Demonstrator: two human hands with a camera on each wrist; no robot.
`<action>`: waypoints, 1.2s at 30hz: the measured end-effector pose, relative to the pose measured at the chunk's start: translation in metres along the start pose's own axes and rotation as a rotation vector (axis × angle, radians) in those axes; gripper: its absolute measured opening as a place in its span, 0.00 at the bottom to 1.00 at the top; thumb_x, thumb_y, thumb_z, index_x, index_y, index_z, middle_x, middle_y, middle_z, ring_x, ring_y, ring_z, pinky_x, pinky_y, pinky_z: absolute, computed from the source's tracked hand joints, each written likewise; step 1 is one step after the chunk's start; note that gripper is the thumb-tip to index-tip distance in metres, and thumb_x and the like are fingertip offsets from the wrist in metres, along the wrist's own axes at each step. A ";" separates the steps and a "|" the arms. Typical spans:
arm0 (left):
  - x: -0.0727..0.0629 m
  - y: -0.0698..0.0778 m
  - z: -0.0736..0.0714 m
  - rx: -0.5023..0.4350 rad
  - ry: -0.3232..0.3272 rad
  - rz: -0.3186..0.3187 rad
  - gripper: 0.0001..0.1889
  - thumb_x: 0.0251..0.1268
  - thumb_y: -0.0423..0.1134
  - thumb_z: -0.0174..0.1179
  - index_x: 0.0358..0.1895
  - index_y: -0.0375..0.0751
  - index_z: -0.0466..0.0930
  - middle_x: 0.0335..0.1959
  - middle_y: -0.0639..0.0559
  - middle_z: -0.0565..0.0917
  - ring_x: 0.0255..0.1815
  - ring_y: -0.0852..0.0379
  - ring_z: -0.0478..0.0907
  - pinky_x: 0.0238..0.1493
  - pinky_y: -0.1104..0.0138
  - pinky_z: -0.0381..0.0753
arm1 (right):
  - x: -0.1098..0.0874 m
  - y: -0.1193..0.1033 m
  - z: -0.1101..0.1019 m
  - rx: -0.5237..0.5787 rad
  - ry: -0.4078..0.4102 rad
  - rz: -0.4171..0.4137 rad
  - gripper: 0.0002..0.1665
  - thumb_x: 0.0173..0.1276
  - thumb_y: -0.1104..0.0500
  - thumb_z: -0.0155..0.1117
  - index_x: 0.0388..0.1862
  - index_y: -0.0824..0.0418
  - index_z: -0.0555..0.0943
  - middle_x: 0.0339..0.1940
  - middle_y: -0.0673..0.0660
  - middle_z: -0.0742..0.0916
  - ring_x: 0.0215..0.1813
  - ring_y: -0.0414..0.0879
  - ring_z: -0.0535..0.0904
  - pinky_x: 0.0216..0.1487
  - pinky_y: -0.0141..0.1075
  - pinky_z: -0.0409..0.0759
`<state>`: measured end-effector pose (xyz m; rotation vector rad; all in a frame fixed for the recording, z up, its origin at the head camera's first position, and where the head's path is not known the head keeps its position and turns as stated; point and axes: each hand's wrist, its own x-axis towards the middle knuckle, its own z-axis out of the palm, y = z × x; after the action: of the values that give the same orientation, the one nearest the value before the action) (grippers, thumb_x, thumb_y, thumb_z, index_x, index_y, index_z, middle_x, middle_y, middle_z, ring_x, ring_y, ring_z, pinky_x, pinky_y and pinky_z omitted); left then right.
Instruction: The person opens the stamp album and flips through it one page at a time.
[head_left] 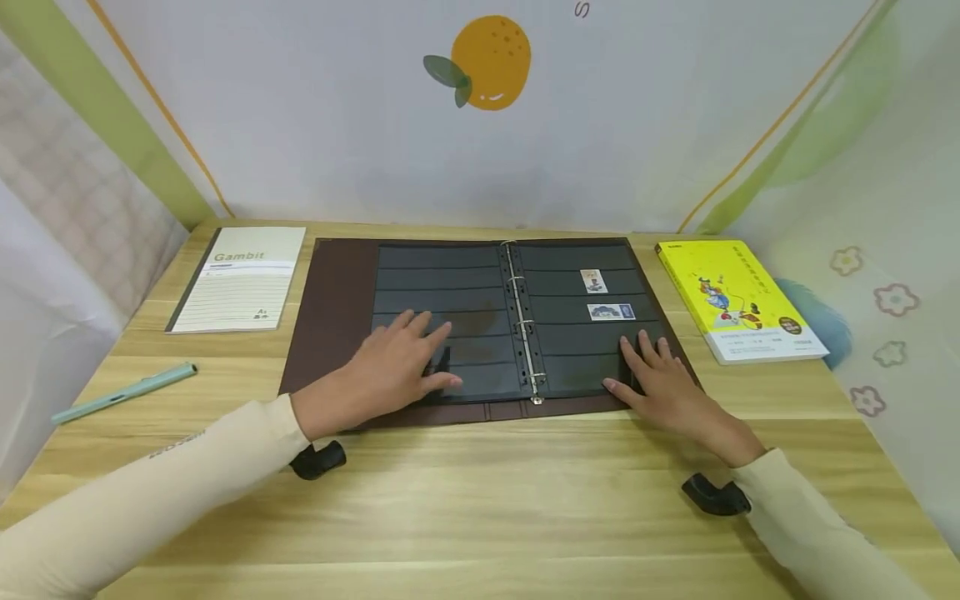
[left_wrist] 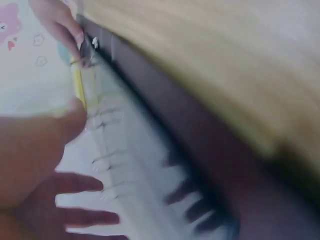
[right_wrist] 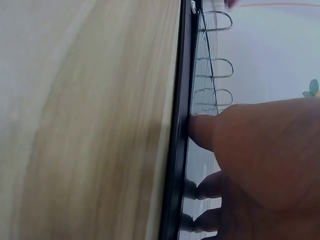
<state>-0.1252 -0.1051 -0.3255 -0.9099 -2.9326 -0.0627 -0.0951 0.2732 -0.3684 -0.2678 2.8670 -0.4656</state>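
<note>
A dark brown ring-bound stamp album (head_left: 330,308) lies spread out on the table, with black strip-pocket pages on both sides of its metal rings (head_left: 528,346). Two stamps, an upright one (head_left: 593,282) and a wide bluish one (head_left: 611,312), sit in pockets of the right page. Above the left page is my left hand (head_left: 393,362), fingers spread; its reflection shows on the glossy sheet in the left wrist view, apart from the fingers. My right hand (head_left: 663,387) rests at the lower right corner of the right page, its thumb (right_wrist: 202,131) near the album's edge. Neither hand holds anything.
A Gambit notebook (head_left: 238,287) lies left of the album, with a light green pen (head_left: 127,394) in front of it. On the right lies a yellow book (head_left: 731,292). White printed curtains surround the wooden table (head_left: 517,517). Black wrist mounts (head_left: 716,496) sit under both sleeves.
</note>
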 end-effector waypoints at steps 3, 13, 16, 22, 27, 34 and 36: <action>0.010 0.006 0.010 -0.089 -0.136 -0.003 0.40 0.71 0.66 0.54 0.80 0.50 0.59 0.81 0.33 0.56 0.79 0.25 0.51 0.66 0.28 0.65 | -0.001 -0.003 0.000 -0.013 0.000 0.010 0.51 0.77 0.38 0.54 0.80 0.72 0.53 0.79 0.82 0.50 0.76 0.85 0.40 0.72 0.76 0.47; 0.016 0.005 0.026 -0.057 -0.278 -0.054 0.40 0.71 0.69 0.49 0.82 0.61 0.52 0.83 0.38 0.49 0.79 0.21 0.47 0.64 0.21 0.57 | -0.004 -0.012 -0.021 -0.040 -0.043 0.027 0.50 0.78 0.37 0.52 0.80 0.72 0.54 0.79 0.82 0.52 0.77 0.84 0.40 0.73 0.74 0.49; 0.018 0.005 0.025 -0.032 -0.281 -0.043 0.40 0.72 0.69 0.48 0.82 0.61 0.51 0.83 0.37 0.50 0.79 0.20 0.48 0.63 0.22 0.60 | 0.013 -0.010 -0.050 -0.025 -0.049 0.021 0.49 0.79 0.40 0.51 0.79 0.76 0.53 0.79 0.82 0.52 0.78 0.82 0.43 0.75 0.72 0.49; 0.016 0.005 0.026 0.015 -0.282 -0.037 0.41 0.71 0.70 0.47 0.82 0.60 0.51 0.83 0.36 0.51 0.77 0.20 0.51 0.61 0.23 0.65 | 0.099 0.014 -0.092 0.004 0.005 0.080 0.40 0.80 0.51 0.52 0.75 0.81 0.57 0.73 0.82 0.64 0.73 0.76 0.60 0.73 0.66 0.62; 0.012 0.006 0.029 0.002 -0.311 -0.043 0.41 0.71 0.70 0.46 0.82 0.61 0.50 0.83 0.36 0.49 0.78 0.20 0.50 0.62 0.23 0.64 | 0.156 0.033 -0.097 0.191 -0.082 0.254 0.38 0.79 0.55 0.52 0.75 0.80 0.58 0.72 0.79 0.67 0.69 0.71 0.66 0.72 0.63 0.67; 0.015 0.007 0.029 -0.010 -0.307 -0.045 0.41 0.71 0.70 0.45 0.82 0.62 0.49 0.84 0.37 0.47 0.79 0.21 0.47 0.64 0.23 0.60 | 0.172 0.039 -0.092 0.285 0.027 0.308 0.22 0.75 0.63 0.48 0.57 0.81 0.74 0.48 0.73 0.77 0.47 0.62 0.72 0.54 0.52 0.79; 0.015 0.006 0.028 -0.006 -0.296 -0.047 0.41 0.71 0.70 0.45 0.82 0.62 0.49 0.84 0.37 0.47 0.79 0.21 0.47 0.64 0.23 0.60 | 0.174 0.037 -0.092 0.302 0.072 0.300 0.18 0.73 0.65 0.47 0.50 0.79 0.76 0.40 0.68 0.75 0.41 0.58 0.70 0.46 0.48 0.76</action>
<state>-0.1361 -0.0900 -0.3520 -0.9230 -3.2262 0.0672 -0.2902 0.2967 -0.3289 0.2309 2.7827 -0.8454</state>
